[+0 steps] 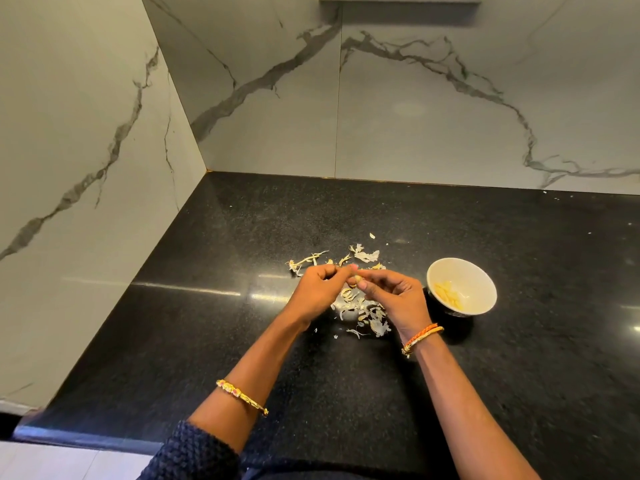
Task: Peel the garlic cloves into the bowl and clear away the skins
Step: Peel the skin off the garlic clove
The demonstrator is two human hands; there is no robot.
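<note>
Both hands are meeting above the black countertop (207, 341), the left hand (313, 289) and the right hand (394, 296) pinching a garlic clove (356, 280) between curled fingertips, apparently pulling at its skin. Papery skins (367, 313) are lying scattered beneath and beyond the hands. Just to the right, the white bowl (481, 271) is already holding several peeled cloves (450, 293). Peeling seems well along; clearing the skins is not yet begun.

Soft, even indoor light, white streaks of glare lay on the polished black countertop (214, 289), faint shadows sat under the bowl (461, 286), marble walls (86, 133) bowed outward with wide-angle distortion, fine detail was slightly soft.
</note>
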